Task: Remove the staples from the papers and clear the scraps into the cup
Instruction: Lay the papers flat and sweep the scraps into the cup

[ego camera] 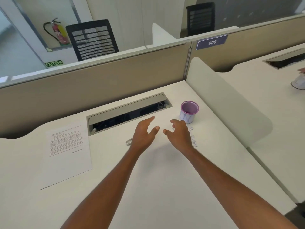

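Here, upright cup (189, 111) (mouth up)

Purple-lined cup (189, 111), white desk (165, 179), possibly silver staple remover (129, 141).

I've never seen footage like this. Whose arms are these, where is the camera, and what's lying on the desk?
There is no machine: a person wears a camera on the head, looking down at their own bare arms. The left hand and right hand hover open over a white desk, holding nothing. A printed paper lies to the left, a small metal tool sits beside the left hand, paper scraps lie by the right hand, and a purple cup stands just beyond.
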